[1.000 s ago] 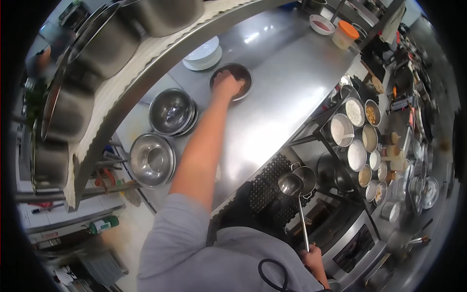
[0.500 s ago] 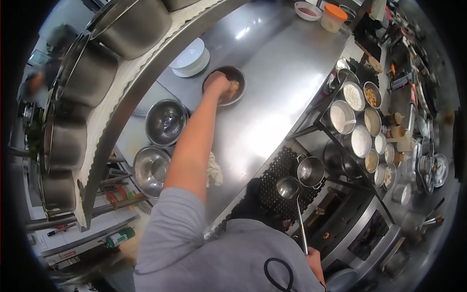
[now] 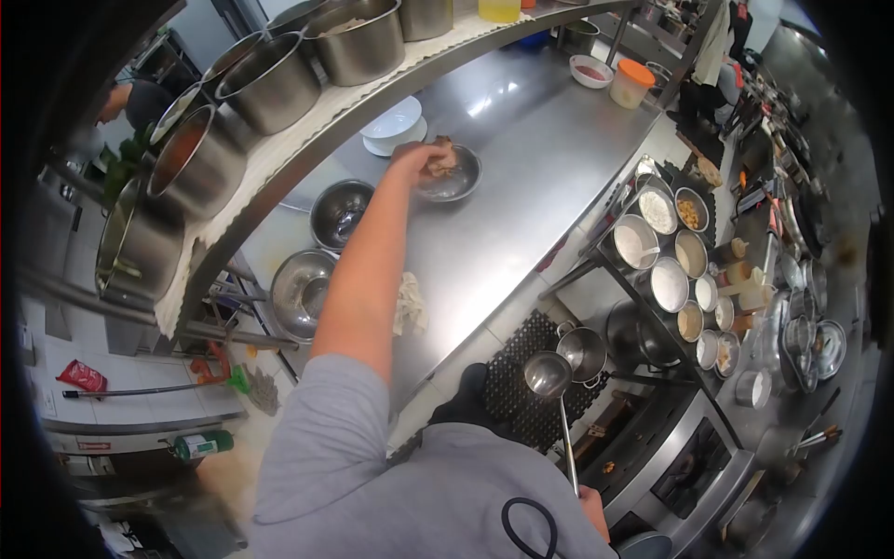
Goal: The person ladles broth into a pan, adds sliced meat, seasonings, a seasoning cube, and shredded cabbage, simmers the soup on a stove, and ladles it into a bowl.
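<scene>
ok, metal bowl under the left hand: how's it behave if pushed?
Probably stiff and hard to break: the bowl looks like plain metal. Likely to slide readily, as the counter around it looks smooth and shiny. Might tip if the left hand, now over its edge, pressed the rim.

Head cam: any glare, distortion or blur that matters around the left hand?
Head view: harsh glare whites out part of the steel table, right of the arm; wide-angle distortion bows the shelf edge and the corners go black; the left hand reads clearly, but the food it holds is too small for fine detail.
</scene>
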Motion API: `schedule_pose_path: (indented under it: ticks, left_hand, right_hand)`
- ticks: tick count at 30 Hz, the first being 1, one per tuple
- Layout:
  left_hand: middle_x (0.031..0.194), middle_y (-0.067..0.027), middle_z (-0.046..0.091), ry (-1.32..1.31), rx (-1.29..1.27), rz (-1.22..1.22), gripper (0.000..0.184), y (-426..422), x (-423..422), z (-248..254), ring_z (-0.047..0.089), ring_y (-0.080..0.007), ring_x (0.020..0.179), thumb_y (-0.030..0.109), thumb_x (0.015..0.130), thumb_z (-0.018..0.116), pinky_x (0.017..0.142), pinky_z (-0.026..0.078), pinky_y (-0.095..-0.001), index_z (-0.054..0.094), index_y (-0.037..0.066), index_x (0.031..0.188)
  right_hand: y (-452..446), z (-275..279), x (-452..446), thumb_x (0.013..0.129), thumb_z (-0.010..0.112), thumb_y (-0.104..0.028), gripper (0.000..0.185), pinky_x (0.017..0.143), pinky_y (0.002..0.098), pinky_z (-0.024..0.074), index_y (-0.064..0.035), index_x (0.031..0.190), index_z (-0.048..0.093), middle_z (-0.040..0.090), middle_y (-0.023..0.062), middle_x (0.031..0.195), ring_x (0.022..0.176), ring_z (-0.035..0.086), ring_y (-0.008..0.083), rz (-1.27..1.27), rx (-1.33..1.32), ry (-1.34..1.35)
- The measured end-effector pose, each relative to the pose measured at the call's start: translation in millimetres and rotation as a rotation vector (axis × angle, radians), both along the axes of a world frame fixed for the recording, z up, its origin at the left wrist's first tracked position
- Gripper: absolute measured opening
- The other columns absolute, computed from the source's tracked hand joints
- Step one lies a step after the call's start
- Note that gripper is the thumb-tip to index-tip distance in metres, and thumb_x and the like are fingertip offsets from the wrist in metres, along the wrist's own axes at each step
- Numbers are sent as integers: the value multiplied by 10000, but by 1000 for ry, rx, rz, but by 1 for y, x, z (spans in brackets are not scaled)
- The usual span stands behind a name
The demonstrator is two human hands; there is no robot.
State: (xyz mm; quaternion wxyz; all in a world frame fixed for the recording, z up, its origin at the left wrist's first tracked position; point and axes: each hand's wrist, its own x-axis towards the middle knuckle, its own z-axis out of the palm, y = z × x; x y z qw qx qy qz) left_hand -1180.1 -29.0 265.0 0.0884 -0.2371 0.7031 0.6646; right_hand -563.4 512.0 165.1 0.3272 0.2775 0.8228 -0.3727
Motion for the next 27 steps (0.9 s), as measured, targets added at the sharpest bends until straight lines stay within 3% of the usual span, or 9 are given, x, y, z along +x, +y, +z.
schedule_pose_path:
  ticks: [2,7,9,11,16,19,22,24,27]
  left_hand:
    - [1152,-114,718,22,373,12,398,-4,17,-5,731,-231,980,158,898,789,844,628,-386,643,11,1238]
    - [1183,-106,708,62,485,-49,354,8,87,-2,715,-230,1027,146,949,736,879,615,-395,628,27,1265]
    - [1185,-99,706,42,495,-96,341,24,125,-1,713,-227,1026,140,958,722,879,612,-399,627,32,1267]
    - [1155,-100,708,106,433,-173,323,51,169,11,712,-232,1017,128,952,726,871,604,-397,628,28,1243]
    - [1103,-106,709,56,240,-445,346,117,259,9,718,-224,983,123,910,769,865,595,-382,628,19,1208]
    - [1042,-115,714,116,-1,-686,341,150,303,4,722,-222,919,130,850,819,856,592,-369,663,-14,1117]
    - [1021,-121,733,196,-30,-809,349,171,342,6,720,-210,909,132,838,824,860,583,-348,674,-27,1111]
    - [1004,-124,753,399,-599,-941,344,173,365,19,721,-194,917,132,840,816,861,576,-330,686,-36,1110]
    - [1004,-124,762,468,-297,-821,351,161,389,14,725,-183,932,137,838,813,872,575,-332,689,-40,1114]
  right_hand:
    - [3,3,8,841,683,-93,138,642,414,512,43,862,684,632,159,655,641,657,233,-32,-47,14]
    - [-22,79,-11,881,676,-86,109,561,365,506,18,915,674,583,65,605,567,624,190,-116,-175,-34]
    - [-15,87,-2,908,671,-89,161,510,345,511,15,1030,657,587,50,641,478,558,154,-195,-341,-102]
    - [-19,107,-1,919,639,-50,290,434,354,527,6,1201,605,547,48,611,399,518,155,-202,-459,-58]
    - [-50,173,3,955,595,-33,409,485,333,571,61,1351,557,531,17,658,447,535,127,-368,-806,-38]
    - [-74,199,24,964,586,-35,417,485,337,573,91,1357,529,533,23,655,448,538,130,-391,-890,-17]
    - [-107,232,57,967,570,-30,381,476,353,560,86,1328,534,525,26,653,432,520,137,-468,-949,-10]
    - [-131,242,83,965,566,-27,363,473,357,555,80,1311,544,521,25,653,426,511,139,-568,-1001,-9]
    - [-170,241,127,964,558,-24,338,470,361,548,71,1288,556,515,23,653,413,495,139,-707,-1060,8]
